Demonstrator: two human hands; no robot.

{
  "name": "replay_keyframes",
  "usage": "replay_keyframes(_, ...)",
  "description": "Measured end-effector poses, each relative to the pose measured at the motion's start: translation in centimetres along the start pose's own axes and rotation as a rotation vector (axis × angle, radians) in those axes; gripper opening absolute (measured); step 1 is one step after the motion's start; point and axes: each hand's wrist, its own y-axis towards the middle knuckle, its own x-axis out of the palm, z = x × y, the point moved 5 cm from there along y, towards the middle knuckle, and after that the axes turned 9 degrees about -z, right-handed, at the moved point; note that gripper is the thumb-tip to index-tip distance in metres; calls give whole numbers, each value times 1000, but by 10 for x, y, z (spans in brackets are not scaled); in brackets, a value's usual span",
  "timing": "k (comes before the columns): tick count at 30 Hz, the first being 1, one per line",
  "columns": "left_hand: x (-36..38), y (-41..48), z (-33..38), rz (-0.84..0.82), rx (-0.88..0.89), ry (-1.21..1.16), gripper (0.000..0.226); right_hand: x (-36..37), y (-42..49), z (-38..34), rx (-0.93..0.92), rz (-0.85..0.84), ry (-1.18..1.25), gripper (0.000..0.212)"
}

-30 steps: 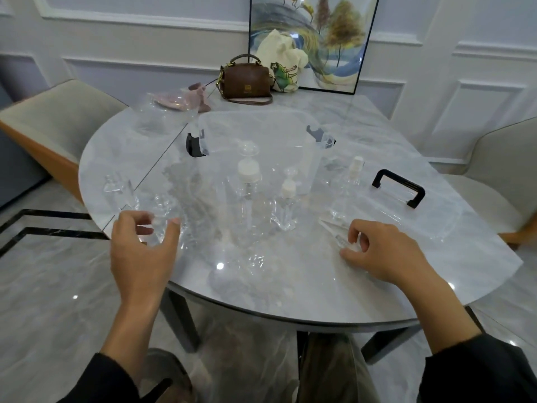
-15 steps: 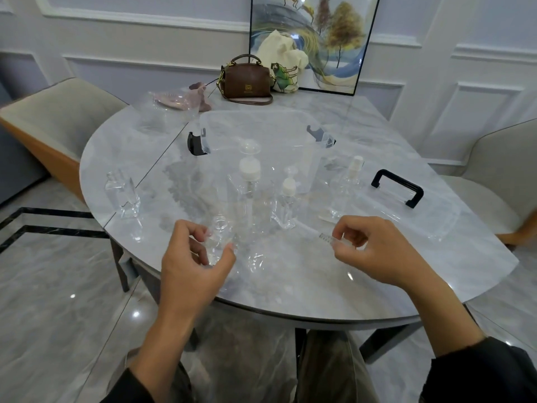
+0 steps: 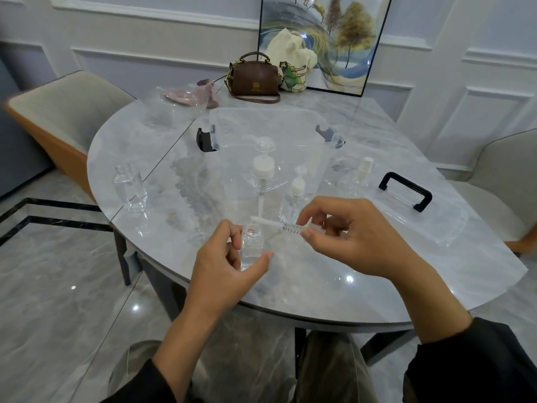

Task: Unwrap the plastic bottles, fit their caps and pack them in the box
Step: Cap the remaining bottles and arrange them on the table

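My left hand (image 3: 223, 266) grips a small clear open-necked bottle (image 3: 251, 245) upright above the table's front edge. My right hand (image 3: 348, 234) pinches a pump cap piece with a spring and white tube (image 3: 279, 225), held sideways, its tip just above the bottle's mouth. Behind them stand a tall pump bottle with a white collar (image 3: 263, 173), a smaller capped bottle (image 3: 297, 190) and a spray bottle (image 3: 361, 175). The clear plastic box (image 3: 261, 117) with black latches sits mid-table.
The box's clear lid with a black handle (image 3: 406, 191) lies at the right. A clear bottle in wrapping (image 3: 129, 184) stands at the left. A brown handbag (image 3: 255, 75), a cloth bag and a framed picture (image 3: 328, 39) are at the back. Chairs flank the round marble table (image 3: 377, 286).
My left hand carried the small bottle from the left toward the middle and raised it. My right hand lifted the pump piece off the table and brought it leftward to the bottle's mouth.
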Motion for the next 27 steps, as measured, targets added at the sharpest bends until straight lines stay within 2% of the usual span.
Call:
replay_keyframes(10, 2, 0, -7, -20, -32, -53, 46, -15, 13, -13, -30, -36, -131, 7)
replay_keyframes(15, 1, 0, -10, -15, -35, -68, 50, -18, 43, -36, -42, -213, -251, 7)
replay_keyframes(21, -2, 2, -7, -11, -39, -74, 57, -14, 79, -51, 30, -398, -338, 10)
replay_keyframes(24, -2, 2, -9, -28, -37, -71, 56, 3, 94, -55, 10, -430, -404, 10)
replay_keyframes(27, -2, 1, -9, -55, -40, -73, 54, 26, 100, -50, 2, -456, -420, 22)
